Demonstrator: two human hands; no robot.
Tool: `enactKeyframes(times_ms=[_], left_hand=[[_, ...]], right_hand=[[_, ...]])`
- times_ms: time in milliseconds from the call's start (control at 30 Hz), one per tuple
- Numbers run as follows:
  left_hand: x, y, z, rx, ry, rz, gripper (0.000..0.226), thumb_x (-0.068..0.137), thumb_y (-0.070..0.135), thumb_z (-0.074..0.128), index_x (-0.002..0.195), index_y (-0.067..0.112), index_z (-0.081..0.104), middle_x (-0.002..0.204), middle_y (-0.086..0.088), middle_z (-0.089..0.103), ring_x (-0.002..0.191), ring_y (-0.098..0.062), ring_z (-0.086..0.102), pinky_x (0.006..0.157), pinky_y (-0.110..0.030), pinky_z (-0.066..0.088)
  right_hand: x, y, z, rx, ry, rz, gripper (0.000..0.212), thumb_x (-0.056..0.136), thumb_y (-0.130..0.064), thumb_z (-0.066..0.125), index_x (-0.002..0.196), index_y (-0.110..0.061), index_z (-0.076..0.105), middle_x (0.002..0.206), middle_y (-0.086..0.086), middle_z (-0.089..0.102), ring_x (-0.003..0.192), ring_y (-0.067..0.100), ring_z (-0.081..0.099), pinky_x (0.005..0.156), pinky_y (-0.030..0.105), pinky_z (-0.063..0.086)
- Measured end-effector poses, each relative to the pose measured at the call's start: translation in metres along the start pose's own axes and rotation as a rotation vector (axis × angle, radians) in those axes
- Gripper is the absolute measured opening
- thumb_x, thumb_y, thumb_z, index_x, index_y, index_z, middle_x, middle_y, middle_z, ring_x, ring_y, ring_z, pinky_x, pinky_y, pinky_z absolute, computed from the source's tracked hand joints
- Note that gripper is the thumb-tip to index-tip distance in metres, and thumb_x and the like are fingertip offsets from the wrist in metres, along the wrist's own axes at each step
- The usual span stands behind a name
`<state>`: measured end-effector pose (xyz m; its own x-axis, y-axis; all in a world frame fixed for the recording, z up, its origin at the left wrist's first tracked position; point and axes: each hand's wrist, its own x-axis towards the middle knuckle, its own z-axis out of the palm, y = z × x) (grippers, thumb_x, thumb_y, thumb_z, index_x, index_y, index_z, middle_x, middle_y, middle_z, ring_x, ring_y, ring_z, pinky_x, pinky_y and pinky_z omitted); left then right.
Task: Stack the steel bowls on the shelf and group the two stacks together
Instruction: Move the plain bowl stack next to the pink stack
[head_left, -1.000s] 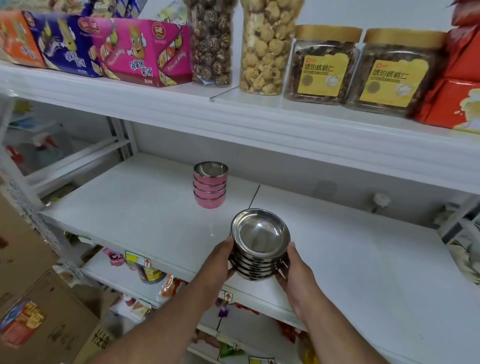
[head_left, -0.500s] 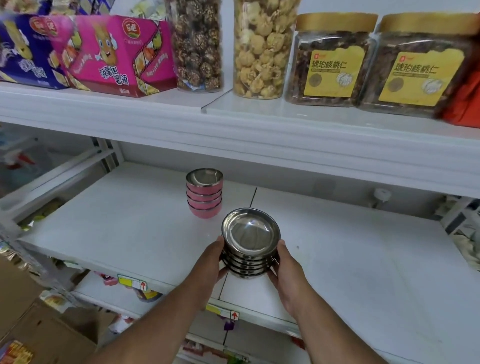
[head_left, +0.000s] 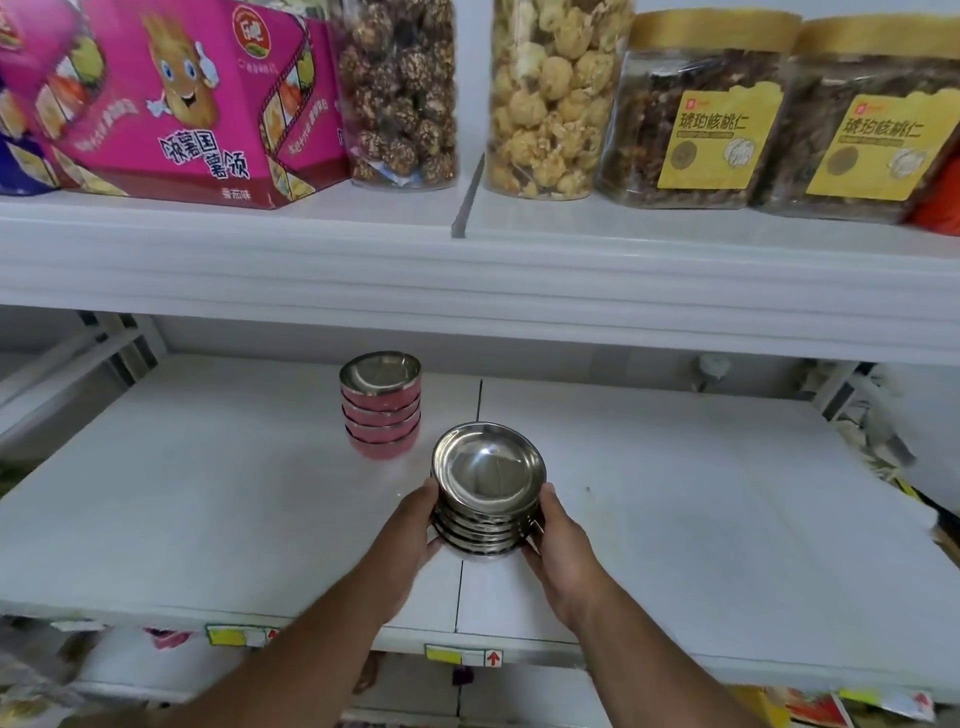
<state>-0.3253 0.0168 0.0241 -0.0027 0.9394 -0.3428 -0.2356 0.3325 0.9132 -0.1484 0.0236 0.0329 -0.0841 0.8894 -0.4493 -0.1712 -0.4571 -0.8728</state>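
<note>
White shop shelf (head_left: 156, 519) under a row of snack jars: the steel stack had come forward over it.

Left hand (head_left: 415, 525) and right hand (head_left: 558, 545) each pressed a grip on the steel bowl stack (head_left: 488, 493); the pink-sided stack (head_left: 381, 405) stood just beyond-left, nearer than before, so grouping looked close.

Shop, retail snack aisle. White tiered shelf (head_left: 467, 291) units run across the frame. Upper left: pink snack box (head_left: 171, 98) with cartoon mascot and printed Chinese text. Top centre: clear tubs of coated snack balls (head_left: 400, 88) and popcorn (head_left: 550, 93). Upper right: two gold-lidded jars (head_left: 696, 109) with identical yellow product labels. Yellow price tags (head_left: 462, 656) with red arrows clipped to the shelf edge, bottom centre. More packaged goods on the lower tier, bottom right.
</note>
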Motion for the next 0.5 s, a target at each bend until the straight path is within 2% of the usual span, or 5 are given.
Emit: enactKeyframes(times_ms=[100, 200, 367, 433, 500], left_hand=[[0.004, -0.003, -0.008, 0.016, -0.036, 0.000, 0.033, 0.105, 0.045, 0.036, 0.129, 0.035, 0.056, 0.136, 0.014, 0.058, 0.132, -0.007, 0.048, 0.121, -0.043, 0.029], [0.007, -0.005, -0.015, 0.046, -0.068, 0.014, 0.030, 0.106, 0.045, 0.034, 0.122, 0.039, 0.058, 0.132, 0.019, 0.058, 0.128, -0.005, 0.049, 0.120, -0.040, 0.030], [0.012, -0.016, -0.027, 0.193, -0.007, 0.071, 0.039, 0.106, 0.040, 0.040, 0.142, 0.028, 0.050, 0.148, 0.005, 0.051, 0.137, -0.012, 0.045, 0.116, -0.036, 0.035], [0.012, -0.025, -0.032, 0.398, 0.056, 0.148, 0.040, 0.104, 0.031, 0.047, 0.144, 0.029, 0.047, 0.149, 0.004, 0.050, 0.136, -0.014, 0.047, 0.110, -0.030, 0.036], [0.011, -0.038, -0.036, 0.549, 0.093, 0.208, 0.055, 0.100, 0.022, 0.057, 0.152, 0.024, 0.039, 0.154, 0.002, 0.043, 0.137, -0.014, 0.045, 0.107, -0.026, 0.036]], right_hand=[[0.005, 0.008, 0.002, -0.022, 0.001, -0.017, 0.054, 0.109, -0.048, 0.029, 0.145, -0.018, 0.054, 0.127, -0.005, 0.062, 0.129, 0.013, 0.052, 0.123, 0.039, 0.032], [0.009, 0.013, 0.000, -0.034, 0.018, -0.025, 0.056, 0.107, -0.052, 0.031, 0.147, -0.020, 0.053, 0.134, -0.006, 0.059, 0.135, 0.012, 0.049, 0.123, 0.039, 0.031], [0.007, 0.021, -0.002, -0.205, 0.077, -0.073, 0.056, 0.105, -0.053, 0.029, 0.151, -0.025, 0.048, 0.148, -0.007, 0.051, 0.135, 0.009, 0.043, 0.125, 0.042, 0.027], [0.004, 0.030, -0.004, -0.341, 0.169, -0.128, 0.054, 0.107, -0.045, 0.034, 0.154, -0.020, 0.043, 0.159, -0.001, 0.044, 0.143, 0.016, 0.041, 0.125, 0.040, 0.025], [0.001, 0.040, -0.007, -0.504, 0.219, -0.197, 0.051, 0.109, -0.032, 0.038, 0.157, -0.015, 0.036, 0.162, 0.002, 0.040, 0.149, 0.021, 0.036, 0.122, 0.032, 0.024]])
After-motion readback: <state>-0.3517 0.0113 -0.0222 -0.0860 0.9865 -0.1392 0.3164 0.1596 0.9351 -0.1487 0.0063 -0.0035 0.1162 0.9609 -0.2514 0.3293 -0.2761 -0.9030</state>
